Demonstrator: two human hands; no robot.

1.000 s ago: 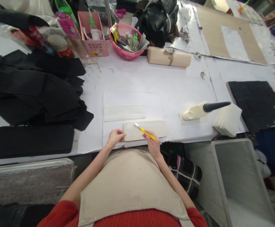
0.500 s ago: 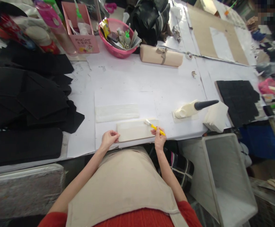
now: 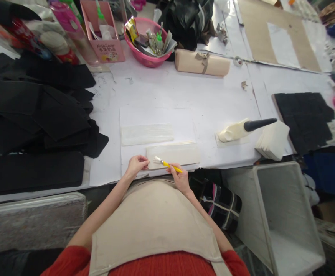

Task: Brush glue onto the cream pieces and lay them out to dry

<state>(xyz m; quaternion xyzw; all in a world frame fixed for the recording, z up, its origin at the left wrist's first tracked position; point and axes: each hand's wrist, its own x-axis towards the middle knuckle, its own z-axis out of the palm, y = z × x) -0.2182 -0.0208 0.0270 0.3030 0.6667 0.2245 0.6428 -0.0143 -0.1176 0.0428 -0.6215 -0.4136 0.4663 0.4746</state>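
My right hand (image 3: 180,178) grips a paintbrush (image 3: 168,165) by its yellow handle, the pale bristles over the left part of a cream rectangular panel (image 3: 181,152). This panel lies flat near the table's front edge, and a thin layer shows along its back edge. My left hand (image 3: 137,165) pinches the panel's left end between thumb and fingers. Just behind lies a translucent whitish strip (image 3: 147,134) with streaks across it. Off to the right, a cream-coated thing with a long black tapered end (image 3: 246,128) rests on a small pale sheet.
Black cut pieces (image 3: 35,111) are heaped at the left. A pink basin (image 3: 147,59) of small tools, a pink box (image 3: 109,50) and a tied beige roll (image 3: 190,63) stand at the back. White pieces (image 3: 272,140) and a black stack (image 3: 302,119) lie right, above a grey bin (image 3: 259,199).
The brush in my right hand has moved left along the panel, from near its right end to near its left. My left hand stays at the panel's left end.
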